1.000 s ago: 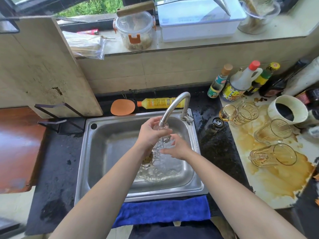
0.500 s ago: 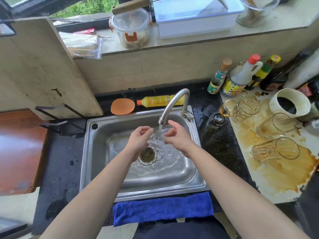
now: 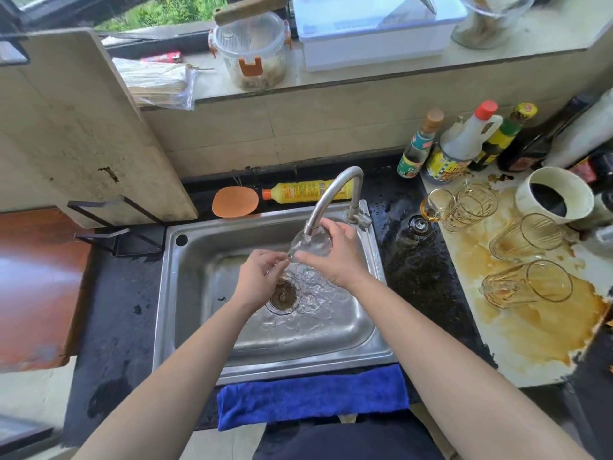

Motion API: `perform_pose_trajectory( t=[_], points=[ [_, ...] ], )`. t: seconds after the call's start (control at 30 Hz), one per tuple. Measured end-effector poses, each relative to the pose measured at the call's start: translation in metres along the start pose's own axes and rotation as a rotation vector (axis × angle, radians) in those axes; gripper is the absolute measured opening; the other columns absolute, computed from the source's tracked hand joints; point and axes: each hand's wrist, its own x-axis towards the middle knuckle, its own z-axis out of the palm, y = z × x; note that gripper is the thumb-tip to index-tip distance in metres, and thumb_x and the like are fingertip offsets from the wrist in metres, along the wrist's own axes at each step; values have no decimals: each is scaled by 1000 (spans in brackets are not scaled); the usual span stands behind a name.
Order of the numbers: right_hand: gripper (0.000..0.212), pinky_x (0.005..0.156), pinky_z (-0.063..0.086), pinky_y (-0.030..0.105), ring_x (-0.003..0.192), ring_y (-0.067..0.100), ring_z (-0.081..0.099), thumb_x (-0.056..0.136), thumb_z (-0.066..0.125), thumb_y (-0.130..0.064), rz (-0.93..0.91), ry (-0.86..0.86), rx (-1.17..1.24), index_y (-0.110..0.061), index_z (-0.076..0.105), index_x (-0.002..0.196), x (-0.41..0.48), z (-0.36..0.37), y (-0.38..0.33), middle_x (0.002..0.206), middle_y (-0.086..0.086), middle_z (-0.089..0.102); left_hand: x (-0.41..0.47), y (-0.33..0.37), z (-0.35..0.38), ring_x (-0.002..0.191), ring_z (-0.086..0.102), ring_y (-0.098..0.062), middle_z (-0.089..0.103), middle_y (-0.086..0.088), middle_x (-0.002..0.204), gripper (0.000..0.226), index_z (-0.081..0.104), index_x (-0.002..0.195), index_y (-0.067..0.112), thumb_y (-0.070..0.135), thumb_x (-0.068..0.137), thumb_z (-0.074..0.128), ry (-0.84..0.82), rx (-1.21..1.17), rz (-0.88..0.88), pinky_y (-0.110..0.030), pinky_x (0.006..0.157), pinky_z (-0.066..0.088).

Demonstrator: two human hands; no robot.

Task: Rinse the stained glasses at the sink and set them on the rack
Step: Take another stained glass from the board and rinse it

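A clear glass sits tilted right under the faucet spout, with water running over it. My right hand wraps around it from the right. The curled fingertips of my left hand pinch its lower left end above the drain of the steel sink. Three brown-stained glasses lie on their sides on the stained white board at the right: one at the back, one in the middle, one in front. A black wire rack stands left of the sink.
A large cutting board leans in the rack. Sauce bottles and a white cup crowd the back right. A small clear glass stands on the wet black counter. A yellow bottle lies behind the sink, and a blue towel hangs in front.
The glass has come up from low in the sink to the spout. My right hand now wraps it; my left hand has dropped to its lower end.
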Motion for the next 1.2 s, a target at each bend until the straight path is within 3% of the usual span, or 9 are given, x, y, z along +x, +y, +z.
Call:
perform_pose_trajectory(
  t=[0.13,0.33,0.47,0.57,0.63,0.77,0.9,1.07,1.2],
  points=[
    [88,97,56,47,123,18,56,67,90,-48,62,-119,157,-34,41,139,3,4,-7,135,-3,54,-6,1,-7,94,70,-28,63,-4,111,10,74,101,25,20,93,71,12,-51,-47,-37,83,61],
    [72,67,49,17,101,19,61,74,87,-17,35,-227,-103,-24,32,119,3,1,-4,117,1,51,-9,-1,-12,100,55,-15,56,0,107,11,69,89,29,19,90,75,-8,165,29,-27,92,41],
    [63,80,62,36,106,17,57,73,91,-31,124,-317,-13,-17,42,111,7,-4,-13,117,1,49,-10,-2,-11,99,49,-13,50,-1,107,6,74,95,13,12,89,74,46,234,108,-17,87,35],
    [83,75,64,32,116,17,55,74,90,-30,148,-386,-17,-16,41,139,9,-11,-18,134,1,47,-9,3,-11,100,48,-11,50,-2,108,12,73,98,11,7,87,75,114,214,130,-19,89,38],
    [99,85,60,33,120,18,56,73,91,-31,76,-430,-241,-19,34,153,12,-14,-20,142,2,50,-9,8,-12,100,50,-10,51,-2,111,28,68,109,13,5,83,78,144,165,86,-23,93,42],
    [76,103,49,38,121,24,55,76,86,-25,-133,-325,-576,-23,51,143,14,-6,-21,136,4,51,-6,17,-17,98,58,-13,62,4,111,51,58,127,19,10,82,79,118,56,-51,-24,84,42],
    [72,104,45,32,122,21,53,75,87,-21,-183,-232,-514,-28,54,139,12,-3,-20,135,-1,44,-6,15,-26,92,68,-24,69,4,103,35,66,107,25,11,79,82,65,-142,-165,-38,80,58],
    [84,104,48,36,126,20,57,71,88,-51,21,-252,-183,-27,48,140,13,-8,-17,143,1,52,-12,14,-34,80,60,-14,68,4,91,25,69,92,22,8,78,83,136,-210,-139,-28,72,51],
    [80,97,45,29,121,14,53,65,95,-34,-37,-191,-192,-25,46,128,11,-8,-14,136,0,55,-11,13,-32,90,63,-19,66,-4,106,32,65,102,21,1,81,79,58,-332,-211,-32,72,55]
  ],
)
